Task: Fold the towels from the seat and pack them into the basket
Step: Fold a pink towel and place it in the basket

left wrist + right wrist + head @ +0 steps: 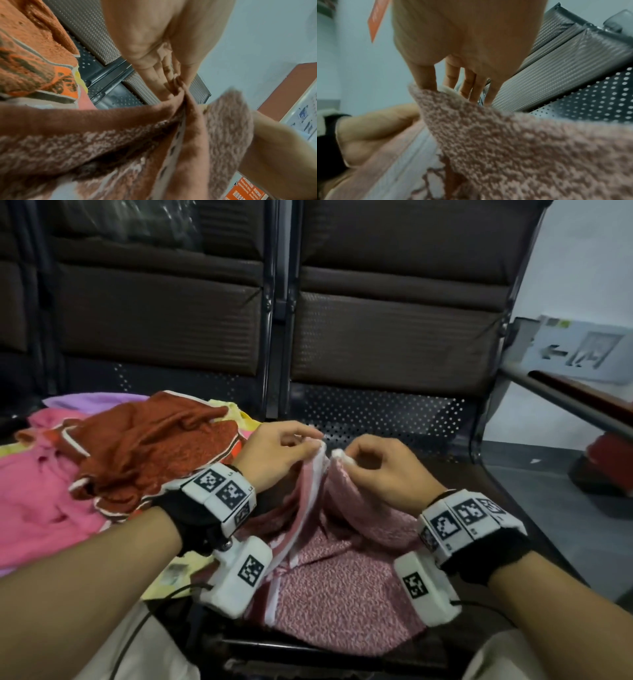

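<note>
A speckled pink-and-white towel (342,587) with a white striped border lies on the dark seat in front of me, its far edge lifted. My left hand (286,448) pinches one raised corner and my right hand (368,462) pinches the other, the two corners close together. In the left wrist view, my left hand (173,78) grips the towel (102,135) at its border. The right wrist view has my right hand (467,86) pinching the towel (522,142) edge. No basket is in view.
A heap of unfolded towels sits on the left seat: a rust-red one (154,446), a bright pink one (37,494), with yellow and purple cloth beneath. Padded seat backs (394,344) stand behind. An armrest (565,402) and a white wall bound the right side.
</note>
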`<state>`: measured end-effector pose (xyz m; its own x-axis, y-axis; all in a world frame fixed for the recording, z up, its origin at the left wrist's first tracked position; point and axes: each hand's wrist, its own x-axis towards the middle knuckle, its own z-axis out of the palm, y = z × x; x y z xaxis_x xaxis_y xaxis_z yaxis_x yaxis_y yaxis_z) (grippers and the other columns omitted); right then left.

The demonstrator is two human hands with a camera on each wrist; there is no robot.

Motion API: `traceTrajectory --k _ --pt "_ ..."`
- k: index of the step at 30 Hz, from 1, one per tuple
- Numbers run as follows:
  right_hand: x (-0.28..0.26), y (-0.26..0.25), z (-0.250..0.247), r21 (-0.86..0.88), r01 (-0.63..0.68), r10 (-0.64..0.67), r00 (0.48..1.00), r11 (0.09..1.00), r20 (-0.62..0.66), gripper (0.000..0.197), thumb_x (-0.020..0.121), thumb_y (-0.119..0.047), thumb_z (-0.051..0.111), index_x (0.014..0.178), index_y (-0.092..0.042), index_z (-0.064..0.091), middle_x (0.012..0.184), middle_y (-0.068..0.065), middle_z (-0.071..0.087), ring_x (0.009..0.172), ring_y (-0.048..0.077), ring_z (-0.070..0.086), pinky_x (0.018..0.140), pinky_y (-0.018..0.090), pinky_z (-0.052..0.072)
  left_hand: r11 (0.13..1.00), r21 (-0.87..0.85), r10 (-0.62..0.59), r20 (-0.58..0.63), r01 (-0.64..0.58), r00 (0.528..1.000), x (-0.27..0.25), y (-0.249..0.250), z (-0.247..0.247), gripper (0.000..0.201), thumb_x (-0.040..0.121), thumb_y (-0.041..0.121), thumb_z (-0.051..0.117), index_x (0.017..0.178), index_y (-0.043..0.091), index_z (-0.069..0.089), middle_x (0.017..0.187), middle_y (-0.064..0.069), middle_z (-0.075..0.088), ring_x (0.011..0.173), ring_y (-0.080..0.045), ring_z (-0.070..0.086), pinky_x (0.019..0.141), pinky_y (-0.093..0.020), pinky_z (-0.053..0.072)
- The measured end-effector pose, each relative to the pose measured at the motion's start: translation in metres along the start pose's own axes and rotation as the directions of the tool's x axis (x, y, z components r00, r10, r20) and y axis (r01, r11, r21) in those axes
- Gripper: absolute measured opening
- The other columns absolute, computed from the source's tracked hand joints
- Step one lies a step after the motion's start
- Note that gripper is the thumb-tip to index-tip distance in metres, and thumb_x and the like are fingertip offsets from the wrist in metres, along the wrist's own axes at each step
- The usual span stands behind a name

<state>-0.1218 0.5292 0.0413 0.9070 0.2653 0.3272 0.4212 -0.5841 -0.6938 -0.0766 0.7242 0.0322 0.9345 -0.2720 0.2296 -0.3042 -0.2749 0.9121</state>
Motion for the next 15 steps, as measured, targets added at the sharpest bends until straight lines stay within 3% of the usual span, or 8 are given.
traceTrajectory --k 3,5,8,10,12,15 --pt "0.003 -0.008 0.006 0.074 -0.068 0.071 0.997 0.995 -0.041 0.034 0.083 -0.046 0.065 0.067 -0.017 0.062 0.061 0.001 0.062 0.056 0.007 0.053 0.057 0.034 0.043 0.995 -0.091 -0.035 0.040 0.038 0.999 -0.004 0.006 0.005 0.014 0.085 0.017 0.067 0.097 0.021 0.072 0.082 0.005 0.073 0.065 0.001 0.064 0.053 -0.010 0.046" --pt "0.004 -0.008 0.009 0.053 -0.105 0.108 0.992 0.993 -0.061 0.031 0.082 -0.045 0.067 0.069 -0.017 0.066 0.061 -0.002 0.062 0.057 0.004 0.052 0.055 0.026 0.041 0.977 -0.187 -0.093 0.076 0.106 0.993 -0.008 0.012 0.008 0.015 0.088 0.015 0.063 0.099 0.016 0.072 0.071 0.006 0.072 0.058 -0.003 0.064 0.049 -0.018 0.050" --pt "0.005 -0.008 0.011 -0.007 -0.126 0.125 0.986 0.992 -0.114 0.026 0.081 -0.041 0.071 0.066 -0.021 0.065 0.058 -0.009 0.060 0.055 -0.002 0.051 0.054 0.013 0.037 0.945 -0.265 -0.163 0.124 0.191 0.979 -0.012 0.018 0.008 0.022 0.093 0.021 0.056 0.104 0.009 0.071 0.074 -0.004 0.069 0.058 -0.010 0.063 0.053 -0.026 0.056" --pt "0.006 -0.007 0.013 -0.038 -0.130 0.124 0.982 0.991 -0.139 0.024 0.081 -0.039 0.070 0.064 -0.023 0.063 0.058 -0.009 0.059 0.055 -0.002 0.050 0.053 0.011 0.036 0.925 -0.310 -0.176 0.170 0.222 0.970 -0.014 0.020 0.006 0.024 0.091 0.025 0.058 0.104 0.009 0.070 0.074 -0.014 0.056 0.058 -0.013 0.053 0.050 -0.023 0.049" --pt "0.005 -0.009 0.013 -0.017 -0.139 0.136 0.982 0.990 -0.135 0.021 0.081 -0.036 0.071 0.066 -0.023 0.064 0.060 -0.008 0.060 0.056 -0.002 0.050 0.055 0.013 0.037 0.950 -0.255 -0.131 0.193 0.179 0.972 -0.017 0.019 0.001 0.022 0.087 0.017 0.064 0.107 0.009 0.070 0.074 -0.013 0.053 0.056 -0.008 0.048 0.046 -0.017 0.040" --pt "0.006 -0.016 0.011 0.214 -0.144 0.167 0.981 0.966 -0.095 0.017 0.078 -0.023 0.076 0.071 -0.014 0.064 0.064 -0.001 0.060 0.059 0.007 0.052 0.058 0.026 0.041 0.998 -0.053 -0.034 0.155 0.042 0.987 -0.020 0.021 -0.006 0.023 0.082 0.003 0.065 0.094 0.021 0.074 0.071 -0.001 0.067 0.055 0.001 0.054 0.048 -0.015 0.042"
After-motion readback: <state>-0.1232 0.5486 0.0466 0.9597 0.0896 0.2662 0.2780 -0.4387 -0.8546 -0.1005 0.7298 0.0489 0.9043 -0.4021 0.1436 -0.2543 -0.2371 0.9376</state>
